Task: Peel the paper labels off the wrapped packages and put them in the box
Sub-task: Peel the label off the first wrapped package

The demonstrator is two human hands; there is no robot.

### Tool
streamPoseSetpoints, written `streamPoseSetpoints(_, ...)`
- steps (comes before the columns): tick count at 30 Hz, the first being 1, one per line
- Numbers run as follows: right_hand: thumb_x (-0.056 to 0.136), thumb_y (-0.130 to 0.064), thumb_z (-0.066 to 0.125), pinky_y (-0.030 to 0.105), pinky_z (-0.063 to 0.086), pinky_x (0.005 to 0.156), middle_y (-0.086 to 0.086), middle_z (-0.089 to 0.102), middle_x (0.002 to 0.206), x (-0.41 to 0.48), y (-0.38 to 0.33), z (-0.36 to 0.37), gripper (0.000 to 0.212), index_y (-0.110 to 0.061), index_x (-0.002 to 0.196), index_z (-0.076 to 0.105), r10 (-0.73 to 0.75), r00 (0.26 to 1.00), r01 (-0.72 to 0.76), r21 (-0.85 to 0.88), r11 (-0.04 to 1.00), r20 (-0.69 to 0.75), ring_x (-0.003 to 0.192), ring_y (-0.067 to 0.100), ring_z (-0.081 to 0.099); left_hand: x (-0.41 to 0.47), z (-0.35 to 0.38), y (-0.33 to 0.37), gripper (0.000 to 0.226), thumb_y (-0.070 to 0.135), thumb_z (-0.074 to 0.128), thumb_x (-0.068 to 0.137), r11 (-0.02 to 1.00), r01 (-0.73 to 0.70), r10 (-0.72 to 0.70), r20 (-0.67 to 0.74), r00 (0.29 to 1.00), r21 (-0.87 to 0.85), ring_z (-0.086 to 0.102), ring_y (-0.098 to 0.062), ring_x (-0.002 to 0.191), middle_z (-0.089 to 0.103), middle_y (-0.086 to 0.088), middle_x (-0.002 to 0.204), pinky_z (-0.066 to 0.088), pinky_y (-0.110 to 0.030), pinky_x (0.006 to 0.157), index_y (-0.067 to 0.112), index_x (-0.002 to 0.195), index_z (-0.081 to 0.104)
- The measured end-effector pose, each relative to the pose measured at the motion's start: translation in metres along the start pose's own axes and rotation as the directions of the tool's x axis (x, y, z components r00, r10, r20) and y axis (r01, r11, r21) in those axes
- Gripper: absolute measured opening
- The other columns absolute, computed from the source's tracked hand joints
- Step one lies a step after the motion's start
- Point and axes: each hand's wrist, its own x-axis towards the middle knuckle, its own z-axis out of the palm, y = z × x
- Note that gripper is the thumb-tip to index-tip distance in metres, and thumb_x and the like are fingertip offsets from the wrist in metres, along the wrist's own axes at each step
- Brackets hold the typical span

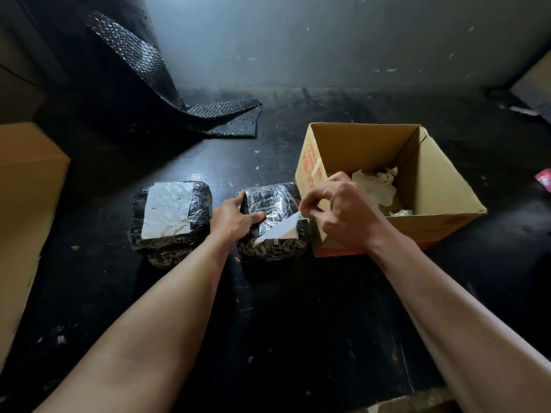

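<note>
Two packages in shiny black wrap lie side by side on the dark table. The left package [170,216] carries a whole white paper label [168,208] on its top. My left hand [234,217] presses down on the left edge of the right package [272,222]. My right hand [346,210] pinches the lifted corner of that package's white label [283,229], which is partly peeled and slants up toward the right. An open cardboard box [441,180] stands just right of the packages with crumpled white paper [378,186] inside.
A sheet of black bubble wrap [167,84] hangs down at the back left and spreads onto the table. A brown cardboard carton [26,189] stands at the left edge. A small red object [544,180] lies at the far right. A grey wall closes the back.
</note>
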Motion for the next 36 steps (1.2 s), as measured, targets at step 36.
streamPoseSetpoints(36, 0.087, -0.026, 0.078, 0.003, 0.048, 0.055, 0.0, 0.074, 0.111, 0.025, 0.048, -0.116, 0.018, -0.016, 0.101, 0.072, 0.028, 0.98, -0.039, -0.052, 0.998, -0.198, 0.088, 0.007, 0.065, -0.035, 0.022, 0.043, 0.059, 0.043, 0.067, 0.095, 0.925, -0.124, 0.208, -0.206, 0.956, 0.36, 0.07, -0.029, 0.103, 0.074, -0.018, 0.11, 0.052, -0.038, 0.096, 0.012, 0.143, 0.054)
